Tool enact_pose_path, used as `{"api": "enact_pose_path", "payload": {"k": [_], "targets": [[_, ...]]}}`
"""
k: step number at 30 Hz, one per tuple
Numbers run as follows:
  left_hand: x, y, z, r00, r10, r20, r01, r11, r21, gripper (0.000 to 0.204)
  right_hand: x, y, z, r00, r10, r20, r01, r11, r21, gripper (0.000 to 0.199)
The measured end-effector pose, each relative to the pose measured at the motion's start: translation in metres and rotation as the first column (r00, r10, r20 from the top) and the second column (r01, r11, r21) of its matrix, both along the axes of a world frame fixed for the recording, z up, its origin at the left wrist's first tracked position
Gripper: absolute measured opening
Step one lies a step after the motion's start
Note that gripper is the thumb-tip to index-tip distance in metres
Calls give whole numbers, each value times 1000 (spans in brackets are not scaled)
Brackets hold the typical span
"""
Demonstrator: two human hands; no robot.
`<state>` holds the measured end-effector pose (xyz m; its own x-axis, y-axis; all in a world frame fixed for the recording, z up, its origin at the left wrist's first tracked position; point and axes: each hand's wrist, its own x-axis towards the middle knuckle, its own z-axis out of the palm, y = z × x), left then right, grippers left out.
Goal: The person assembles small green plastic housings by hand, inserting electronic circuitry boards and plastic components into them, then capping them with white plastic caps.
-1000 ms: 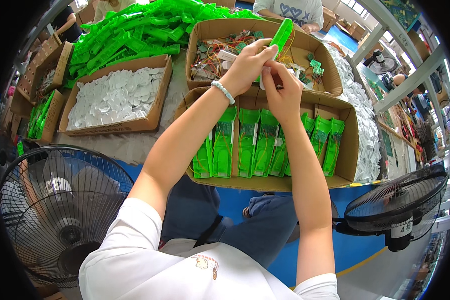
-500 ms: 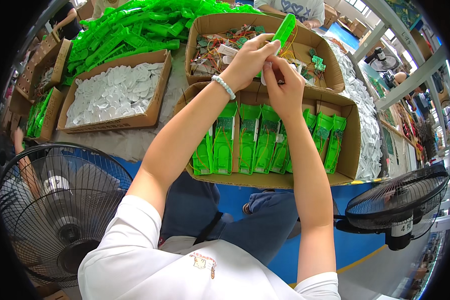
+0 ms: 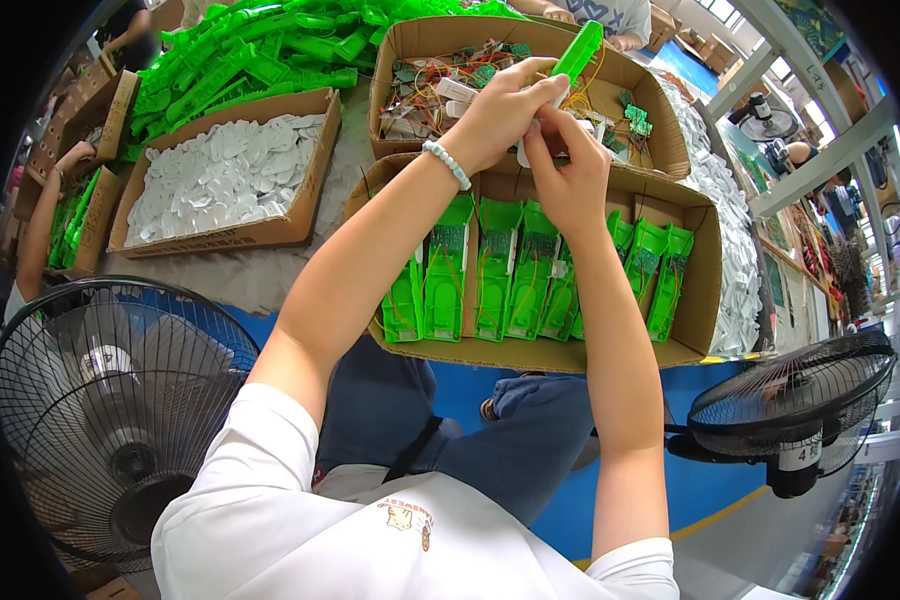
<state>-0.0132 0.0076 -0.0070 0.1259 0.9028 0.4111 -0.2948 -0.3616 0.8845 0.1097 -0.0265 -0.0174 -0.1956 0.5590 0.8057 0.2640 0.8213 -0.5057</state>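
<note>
My left hand [image 3: 497,112] is closed around a bright green plastic housing [image 3: 580,52], whose far end sticks up past the fingers. My right hand [image 3: 574,165] meets it from below, fingers bent and pressed together at the housing's near end. A bit of white shows between the hands, but my fingers hide what the right ones grip. Beneath my wrists, a cardboard box [image 3: 692,325] holds a row of green housings [image 3: 444,290] fitted with circuit boards and thin wires. Just beyond, another cardboard box [image 3: 660,100] contains loose circuit boards [image 3: 635,122], wires and white parts.
Left of the boxes, a shallow carton [image 3: 195,242] is full of white plastic pieces [image 3: 220,180]. Green housings [image 3: 260,60] are heaped behind it. More white parts [image 3: 735,270] lie along the right. Black fans [image 3: 130,400] flank me. Other people's arms [image 3: 45,225] show at the far left and back.
Both hands stay together on the green housing, which has shifted slightly right and up. At the far left, another person's arm has reached up to the boxes.
</note>
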Motion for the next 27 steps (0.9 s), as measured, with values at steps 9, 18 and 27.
{"api": "enact_pose_path", "payload": {"k": [9,18,27], "targets": [[1,-5,2,995,39,-92,-35,999,37,42,0,3,-8,999,-37,-3,37,997,71,17],[2,-8,4,989,68,-128,-60,996,69,41,0,1,-7,998,-66,21,64,992,109,19],[2,-7,5,986,78,-149,-65,994,91,44,-3,-1,-10,997,-80,-3,80,993,91,21]]}}
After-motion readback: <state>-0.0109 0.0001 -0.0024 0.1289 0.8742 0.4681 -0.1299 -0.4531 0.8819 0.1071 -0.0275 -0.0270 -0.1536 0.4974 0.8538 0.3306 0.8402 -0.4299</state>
